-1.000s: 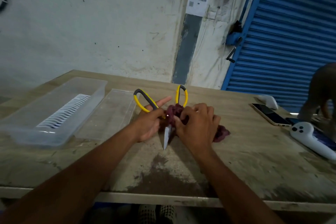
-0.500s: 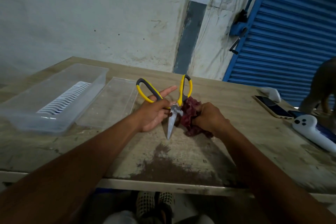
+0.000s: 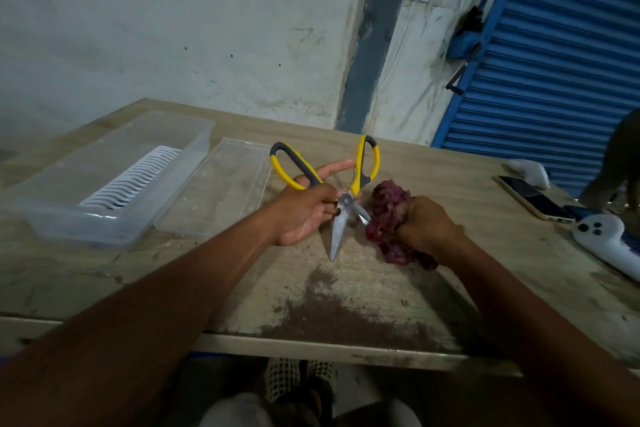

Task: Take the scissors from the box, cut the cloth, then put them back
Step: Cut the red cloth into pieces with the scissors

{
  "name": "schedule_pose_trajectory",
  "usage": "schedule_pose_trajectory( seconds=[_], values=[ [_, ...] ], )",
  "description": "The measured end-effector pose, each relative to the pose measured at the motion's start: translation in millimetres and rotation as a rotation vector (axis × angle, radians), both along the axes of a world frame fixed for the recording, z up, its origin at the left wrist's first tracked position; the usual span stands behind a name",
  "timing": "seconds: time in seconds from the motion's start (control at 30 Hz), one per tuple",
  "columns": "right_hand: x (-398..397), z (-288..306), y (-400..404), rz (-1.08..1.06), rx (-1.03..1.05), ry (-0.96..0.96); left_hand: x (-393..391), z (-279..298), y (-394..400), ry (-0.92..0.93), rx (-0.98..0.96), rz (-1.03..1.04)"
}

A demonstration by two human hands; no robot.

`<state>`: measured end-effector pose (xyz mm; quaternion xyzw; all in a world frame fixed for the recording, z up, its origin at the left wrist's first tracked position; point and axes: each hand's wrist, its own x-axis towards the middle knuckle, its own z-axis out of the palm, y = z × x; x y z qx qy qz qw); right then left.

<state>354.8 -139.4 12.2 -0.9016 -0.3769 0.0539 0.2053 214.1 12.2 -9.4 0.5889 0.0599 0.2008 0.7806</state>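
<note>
My left hand [image 3: 304, 208] grips the yellow-and-grey scissors [image 3: 341, 208] near the pivot, index finger stretched between the two handle loops. The blades are spread: one points down at the table, the other angles toward the cloth. A bunched dark maroon cloth [image 3: 389, 210] lies just right of the blades, and my right hand [image 3: 427, 229] is closed on it, pressing it on the wooden table [image 3: 346, 291]. The clear plastic box [image 3: 114, 180] with a white ribbed insert stands at the far left, open.
The box's clear lid [image 3: 218, 191] lies flat between the box and my left hand. A phone [image 3: 533, 198] and a white controller [image 3: 609, 243] lie at the right edge. A person stands by the blue shutter [image 3: 554, 80] at far right. The table's front edge runs below my forearms.
My right hand has drawn the cloth to the right, off the scissors. The blades, hidden before under the cloth, now show spread apart. My left hand keeps the scissors in about the same place.
</note>
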Motion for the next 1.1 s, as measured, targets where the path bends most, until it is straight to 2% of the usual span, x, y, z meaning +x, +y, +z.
schedule_pose_trajectory(
  seconds=[0.03,0.2,0.3,0.37,0.5,0.6,0.67,0.73,0.8,0.87,0.97,1.1],
  values=[
    [-0.7,-0.9,0.3,-0.014,0.025,-0.002,0.9,0.9,0.2,0.009,0.011,-0.010],
    [-15.2,1.4,19.8,-0.019,0.418,0.230,3.6,-1.9,-0.9,0.007,-0.088,-0.012],
    [-16.8,-0.6,25.1,-0.021,0.455,0.276,3.2,-2.5,-0.7,-0.008,-0.062,-0.050],
    [-12.0,-1.7,19.2,-0.011,0.335,0.216,1.9,-2.2,-1.8,-0.017,-0.073,-0.051],
    [-2.2,8.5,-9.7,-0.033,-0.151,-0.061,-1.6,1.3,-4.0,-0.029,-0.037,-0.058],
    [-3.2,18.4,-33.8,-0.104,-0.308,-0.177,0.0,-0.1,-2.4,-0.036,-0.052,-0.058],
    [-3.4,30.3,-52.9,-0.142,-0.246,-0.298,3.2,-2.8,0.1,-0.019,-0.041,-0.028],
    [-2.5,41.9,-65.9,-0.101,-0.003,-0.361,4.4,-4.2,-0.3,0.004,0.032,0.001],
    [-7.1,40.8,-59.1,0.040,0.268,-0.229,4.8,-3.2,-4.9,0.018,0.114,-0.006],
    [-25.6,29.4,-39.0,0.213,0.420,-0.142,5.5,-2.4,-9.3,0.013,0.114,-0.044],
    [-46.6,0.2,-15.1,0.433,0.401,-0.335,3.2,-1.1,-11.8,-0.013,0.018,-0.049],
    [-29.2,-12.7,-19.3,0.493,0.247,-0.503,-2.0,-0.4,-9.1,0.025,0.040,-0.079]
  ],
)
